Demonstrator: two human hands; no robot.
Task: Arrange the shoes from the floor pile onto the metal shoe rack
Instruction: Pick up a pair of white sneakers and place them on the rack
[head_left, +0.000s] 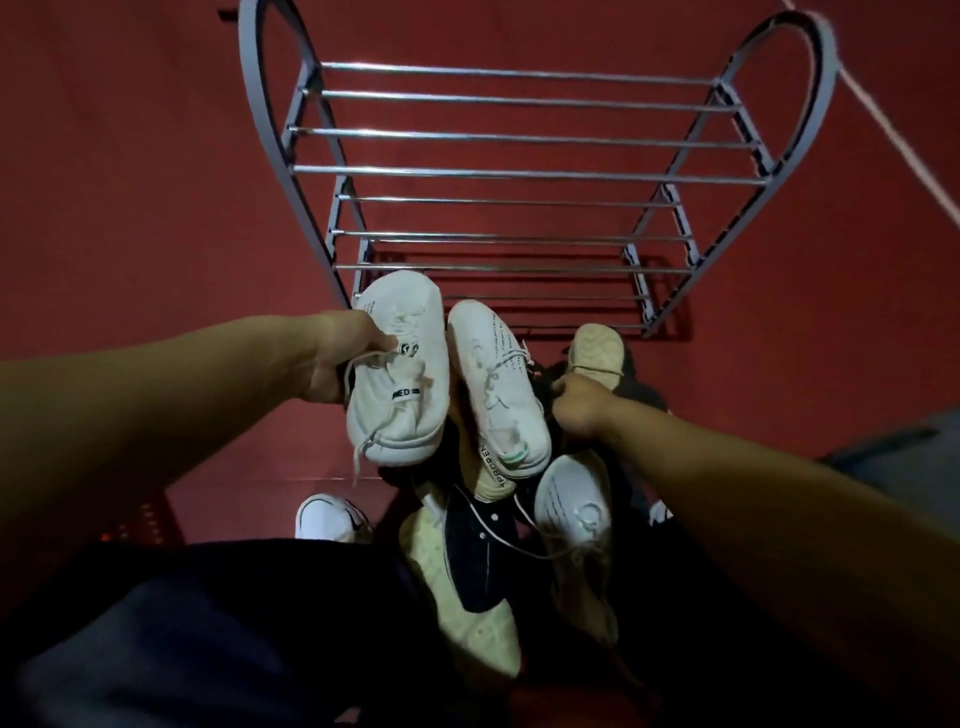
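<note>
Your left hand grips a white lace-up sneaker | your right hand clutches a dark shoe, barely visible | grey metal tube rack ahead

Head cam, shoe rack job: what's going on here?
A person is crouched over a pile of shoes on the red floor, in front of a metal shoe rack whose bars hold nothing yet. The left hand grips a white sneaker by its side, lifted above the pile. The right hand reaches into the pile beside a second white sneaker, fingers curled around something dark; what exactly it holds is unclear. No shoe is on the rack yet.
</note>
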